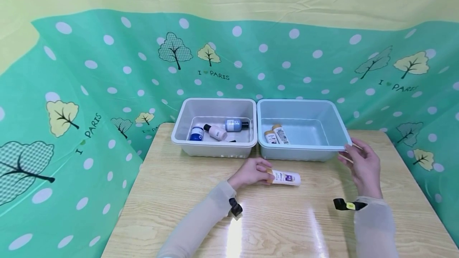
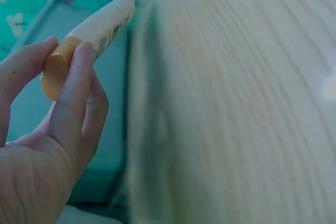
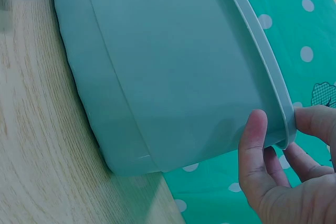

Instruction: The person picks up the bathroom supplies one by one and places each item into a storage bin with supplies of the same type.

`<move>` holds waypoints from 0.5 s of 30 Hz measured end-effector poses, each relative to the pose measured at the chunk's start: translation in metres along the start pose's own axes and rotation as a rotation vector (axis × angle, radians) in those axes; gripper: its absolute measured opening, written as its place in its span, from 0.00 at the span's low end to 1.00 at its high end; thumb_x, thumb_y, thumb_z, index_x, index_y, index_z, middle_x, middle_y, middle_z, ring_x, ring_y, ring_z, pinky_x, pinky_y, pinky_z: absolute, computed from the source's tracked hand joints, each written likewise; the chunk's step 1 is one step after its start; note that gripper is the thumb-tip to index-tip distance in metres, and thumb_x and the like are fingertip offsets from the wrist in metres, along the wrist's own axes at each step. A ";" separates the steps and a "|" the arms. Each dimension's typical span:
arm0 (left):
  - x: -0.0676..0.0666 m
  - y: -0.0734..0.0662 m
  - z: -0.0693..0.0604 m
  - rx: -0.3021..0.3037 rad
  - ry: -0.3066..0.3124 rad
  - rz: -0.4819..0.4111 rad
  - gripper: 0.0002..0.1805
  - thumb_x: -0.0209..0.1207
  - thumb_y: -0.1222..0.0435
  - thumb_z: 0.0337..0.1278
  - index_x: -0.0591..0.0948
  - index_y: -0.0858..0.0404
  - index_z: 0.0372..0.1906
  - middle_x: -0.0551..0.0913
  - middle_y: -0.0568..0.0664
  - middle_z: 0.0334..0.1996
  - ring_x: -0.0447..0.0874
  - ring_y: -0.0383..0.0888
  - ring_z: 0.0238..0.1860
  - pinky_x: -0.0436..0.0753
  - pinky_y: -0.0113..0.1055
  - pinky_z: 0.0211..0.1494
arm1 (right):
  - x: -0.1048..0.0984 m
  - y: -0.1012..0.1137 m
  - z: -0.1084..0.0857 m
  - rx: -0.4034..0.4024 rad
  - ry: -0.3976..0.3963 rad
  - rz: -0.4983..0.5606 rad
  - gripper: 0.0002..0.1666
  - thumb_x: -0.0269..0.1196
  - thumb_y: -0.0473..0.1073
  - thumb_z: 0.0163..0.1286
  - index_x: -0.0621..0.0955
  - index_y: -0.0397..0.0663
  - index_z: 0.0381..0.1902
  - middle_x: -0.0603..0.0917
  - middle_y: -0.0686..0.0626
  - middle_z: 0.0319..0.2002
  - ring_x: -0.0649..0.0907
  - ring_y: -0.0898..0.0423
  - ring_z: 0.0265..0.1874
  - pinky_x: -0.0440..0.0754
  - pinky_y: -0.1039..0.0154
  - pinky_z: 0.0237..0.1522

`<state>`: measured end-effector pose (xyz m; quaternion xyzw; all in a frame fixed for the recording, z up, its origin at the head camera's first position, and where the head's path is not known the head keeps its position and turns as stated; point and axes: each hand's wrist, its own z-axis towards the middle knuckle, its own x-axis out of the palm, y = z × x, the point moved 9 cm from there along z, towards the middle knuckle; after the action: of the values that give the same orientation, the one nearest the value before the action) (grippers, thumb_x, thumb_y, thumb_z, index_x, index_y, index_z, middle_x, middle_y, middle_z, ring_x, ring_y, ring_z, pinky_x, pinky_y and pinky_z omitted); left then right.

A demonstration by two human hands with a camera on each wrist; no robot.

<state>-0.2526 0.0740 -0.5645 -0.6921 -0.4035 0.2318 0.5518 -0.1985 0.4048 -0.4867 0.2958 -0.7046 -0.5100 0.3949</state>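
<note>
My left hand [image 1: 251, 173] pinches the orange-gold cap [image 2: 59, 69] of a white squeeze tube [image 1: 287, 177] between thumb and fingers. The tube points right, in front of the light blue bin [image 1: 297, 153], with its flat end away from the hand. A purple mark shows on its front in the head view. My right hand [image 1: 366, 168] grips the rim [image 3: 273, 80] of the light blue bin at its front right corner. Inside that bin, at its left, lie two similar white tubes [image 1: 281, 134] with gold caps.
A grey-white bin [image 1: 215, 150] stands against the blue bin's left side. It holds a dark blue container [image 1: 197, 133], a pink bottle [image 1: 216, 132] and a blue bottle [image 1: 233, 125] with a black cap. Behind the wooden table [image 1: 172, 198] hangs a green patterned cloth [image 1: 215, 51].
</note>
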 end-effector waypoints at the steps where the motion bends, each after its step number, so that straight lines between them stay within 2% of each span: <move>1: 0.003 -0.003 -0.002 -0.001 0.012 -0.014 0.26 0.72 0.78 0.46 0.79 0.74 0.55 0.83 0.59 0.35 0.88 0.51 0.33 0.89 0.42 0.41 | 0.000 0.000 0.000 -0.001 -0.002 -0.005 0.33 0.70 0.40 0.67 0.73 0.43 0.67 0.78 0.46 0.50 0.88 0.54 0.39 0.88 0.62 0.40; 8: 0.015 -0.034 -0.013 0.025 0.052 -0.010 0.25 0.72 0.77 0.48 0.80 0.71 0.54 0.82 0.55 0.30 0.88 0.49 0.32 0.89 0.44 0.41 | 0.000 0.000 0.001 -0.005 -0.009 -0.006 0.33 0.70 0.41 0.66 0.74 0.44 0.67 0.79 0.46 0.50 0.88 0.55 0.38 0.87 0.62 0.39; 11: 0.018 -0.051 -0.018 0.042 0.067 -0.020 0.22 0.72 0.76 0.49 0.81 0.69 0.52 0.82 0.53 0.29 0.88 0.48 0.32 0.88 0.49 0.45 | 0.000 0.000 0.000 0.001 -0.007 0.006 0.33 0.71 0.41 0.65 0.74 0.44 0.67 0.78 0.46 0.50 0.88 0.54 0.38 0.87 0.62 0.39; 15: 0.020 -0.077 -0.022 0.082 0.086 -0.032 0.23 0.71 0.76 0.50 0.80 0.72 0.54 0.83 0.55 0.29 0.88 0.48 0.31 0.85 0.56 0.49 | 0.000 0.000 -0.001 0.007 -0.004 0.014 0.33 0.71 0.41 0.65 0.74 0.43 0.66 0.79 0.46 0.50 0.88 0.54 0.38 0.87 0.62 0.40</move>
<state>-0.2477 0.0824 -0.4829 -0.6718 -0.3804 0.2093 0.6002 -0.1977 0.4048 -0.4864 0.2912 -0.7091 -0.5055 0.3960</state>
